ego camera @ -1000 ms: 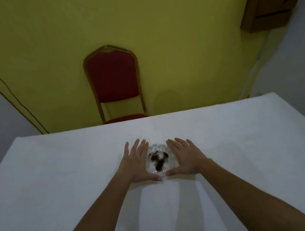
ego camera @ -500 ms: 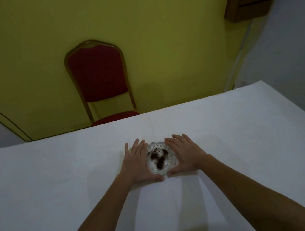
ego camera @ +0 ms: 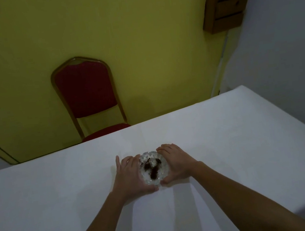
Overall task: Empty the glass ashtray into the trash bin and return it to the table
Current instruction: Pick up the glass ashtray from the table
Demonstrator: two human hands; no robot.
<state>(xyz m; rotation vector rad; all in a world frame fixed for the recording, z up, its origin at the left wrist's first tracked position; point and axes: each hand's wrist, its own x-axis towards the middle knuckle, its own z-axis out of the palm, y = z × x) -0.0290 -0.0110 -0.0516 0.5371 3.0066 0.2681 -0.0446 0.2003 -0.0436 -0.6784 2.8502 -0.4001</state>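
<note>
A round glass ashtray (ego camera: pixel 153 167) with dark ash in its bowl sits on the white table (ego camera: pixel 230 143), near the middle. My left hand (ego camera: pixel 129 174) cups its left side, fingers curled over the rim and thumb under its near edge. My right hand (ego camera: pixel 176 163) cups its right side the same way, with the thumb tip close to the left thumb. Both hands touch the ashtray, which still rests on the cloth. No trash bin is in view.
A red chair (ego camera: pixel 86 93) with a gold frame stands behind the table's far edge against the yellow wall. A wooden drawer unit (ego camera: pixel 227 1) hangs at the upper right. The table's right edge drops off at the lower right.
Both hands have closed in from lying flat beside the ashtray to curling their fingers around its rim. My head has turned, shifting the scene in view.
</note>
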